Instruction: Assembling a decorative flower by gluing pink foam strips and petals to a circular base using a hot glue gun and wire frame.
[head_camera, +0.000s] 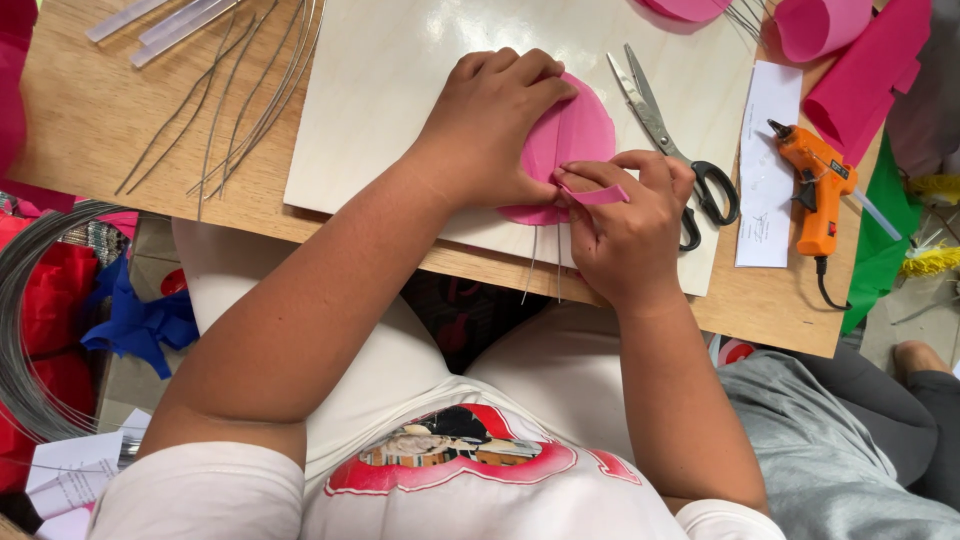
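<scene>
Pressed flat under the left hand (495, 125), a round pink paper piece (575, 135) lies on a pale board (400, 70) atop the tabletop (90, 120). Left fingers are spread and hold nothing. Right hand (630, 225) pinches a narrow pink strip (597, 194) at the paper's near edge, thin wires (545, 262) poking out below. Just past the right fingers lie scissors (665, 135); farther right, an orange glue gun (818, 185).

Left hand (495, 125) hides much of pink paper disc (575, 140); wire coil (25, 330) cut off at left edge
</scene>
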